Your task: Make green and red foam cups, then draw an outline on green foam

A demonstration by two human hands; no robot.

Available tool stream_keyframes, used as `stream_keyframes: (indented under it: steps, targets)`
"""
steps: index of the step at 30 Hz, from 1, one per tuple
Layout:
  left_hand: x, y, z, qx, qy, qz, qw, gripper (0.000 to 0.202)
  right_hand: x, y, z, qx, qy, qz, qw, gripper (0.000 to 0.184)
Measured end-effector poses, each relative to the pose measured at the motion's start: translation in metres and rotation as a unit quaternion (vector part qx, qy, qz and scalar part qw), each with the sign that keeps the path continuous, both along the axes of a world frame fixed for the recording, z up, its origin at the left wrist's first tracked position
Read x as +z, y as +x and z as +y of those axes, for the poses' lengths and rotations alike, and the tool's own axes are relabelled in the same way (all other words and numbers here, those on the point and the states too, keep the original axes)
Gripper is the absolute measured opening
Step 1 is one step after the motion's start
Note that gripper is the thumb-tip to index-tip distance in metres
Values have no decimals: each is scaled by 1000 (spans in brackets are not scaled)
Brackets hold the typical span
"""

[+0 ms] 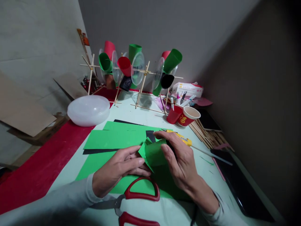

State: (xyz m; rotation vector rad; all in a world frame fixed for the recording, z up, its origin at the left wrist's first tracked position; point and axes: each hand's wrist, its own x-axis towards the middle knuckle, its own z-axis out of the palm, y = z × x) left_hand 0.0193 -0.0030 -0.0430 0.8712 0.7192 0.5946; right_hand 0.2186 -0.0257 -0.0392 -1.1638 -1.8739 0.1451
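Over the green sheets (113, 139), the right hand (182, 163) wraps a green paper roll (155, 153) so its curl holds, while the left hand (118, 171) prob. pinches the loose edge, w/ red scissors (141, 195) close by.

I have my left hand (119, 171) just left of the green paper roll (155, 153), palm down, its fingers (134, 161) stretched out and pinching the roll's left edge. My right hand (182, 164) wraps the roll from the right, thumb along its front, forefinger curled over its top. Both grey-sleeved forearms come in from below the roll, wrists angled inward.
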Motion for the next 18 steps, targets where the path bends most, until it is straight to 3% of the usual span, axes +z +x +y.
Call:
stream_keyframes:
  steps: [11, 18]
  targets:
    - [-1, -4, 1, 1, 52, 85, 995, 23, 2, 3, 1, 29, -81, 110, 990, 33]
    - [3, -4, 2, 39, 21, 80, 996, 22, 1, 9, 5, 36, -93, 209, 973, 41]
